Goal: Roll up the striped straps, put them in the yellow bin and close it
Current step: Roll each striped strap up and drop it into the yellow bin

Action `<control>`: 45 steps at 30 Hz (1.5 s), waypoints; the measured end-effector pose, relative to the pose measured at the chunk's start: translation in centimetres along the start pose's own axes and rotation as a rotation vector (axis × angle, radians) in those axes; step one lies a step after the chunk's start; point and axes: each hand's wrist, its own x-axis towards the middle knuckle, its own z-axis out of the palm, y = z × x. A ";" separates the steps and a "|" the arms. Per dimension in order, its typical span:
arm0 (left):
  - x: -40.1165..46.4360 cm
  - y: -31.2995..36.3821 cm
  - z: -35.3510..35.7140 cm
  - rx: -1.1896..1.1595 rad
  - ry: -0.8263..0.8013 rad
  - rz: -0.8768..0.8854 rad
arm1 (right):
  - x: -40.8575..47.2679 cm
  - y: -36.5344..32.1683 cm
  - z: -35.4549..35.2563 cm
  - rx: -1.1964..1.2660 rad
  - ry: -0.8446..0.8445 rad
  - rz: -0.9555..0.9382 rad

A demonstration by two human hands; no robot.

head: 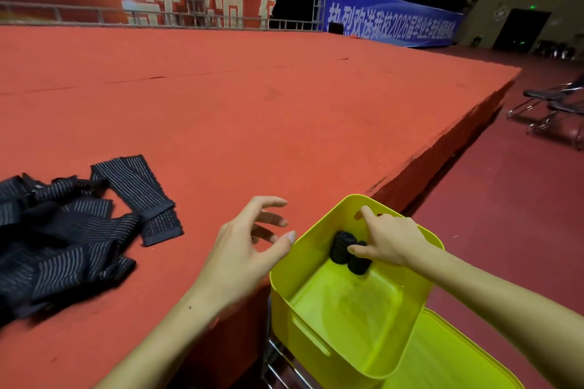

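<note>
The open yellow bin (319, 335) stands beside the stage edge at lower right. Two rolled dark straps (343, 248) lie in its far corner. My right hand (390, 238) reaches into the bin just above the rolls, fingers spread, the thumb touching one roll and the index finger pointing at the far wall. My left hand (249, 249) hovers over the red stage beside the bin's rim, fingers loosely spread and holding nothing. A pile of unrolled black striped straps (72, 227) lies on the stage at far left. The yellow lid (448, 360) lies under the bin's right side.
The red carpeted stage (252, 123) ends in a drop just past the bin. A metal rack (278, 366) shows below the bin. Folding chairs (556, 110) stand on the floor at right. Banners and metal truss line the back.
</note>
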 end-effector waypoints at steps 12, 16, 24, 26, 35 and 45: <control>-6.0 -0.7 -10.7 0.037 0.123 -0.011 | -6.1 -14.5 -12.7 0.826 0.223 -0.333; -11.0 -2.8 -17.0 0.083 0.235 -0.100 | -5.5 -22.8 -13.6 0.906 0.163 -0.508; -18.2 -6.8 -28.7 0.191 0.502 -0.269 | -2.4 -38.3 -14.1 0.992 0.053 -0.732; -18.8 -8.1 -31.0 0.192 0.550 -0.297 | -1.4 -41.5 -14.1 1.008 0.042 -0.752; -14.2 -15.6 -37.3 0.457 0.627 -0.289 | 4.2 -49.5 -11.6 1.057 0.052 -0.713; -6.8 -21.6 -39.7 0.896 0.595 -0.324 | 10.8 -55.8 -7.9 1.109 0.164 -0.634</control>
